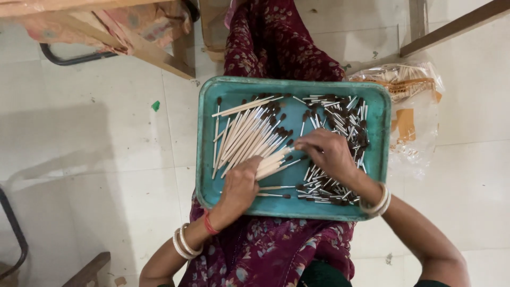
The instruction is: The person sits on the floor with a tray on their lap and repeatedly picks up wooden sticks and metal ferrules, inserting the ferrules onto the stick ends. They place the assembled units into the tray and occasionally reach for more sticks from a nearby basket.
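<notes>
Left hand (240, 187) is closed round a bundle of sticks (272, 163) over the tray (210, 138); right hand (326, 151) looks pinched on one stick, hard to tell.

Looks like a home workspace w/ piecework done on the floor — pale floor tiles (95, 159), wooden furniture legs (159, 56), a teal tray (210, 159) of sticks (244, 135) on a lap, plastic bag (411, 106) of more beside.
</notes>
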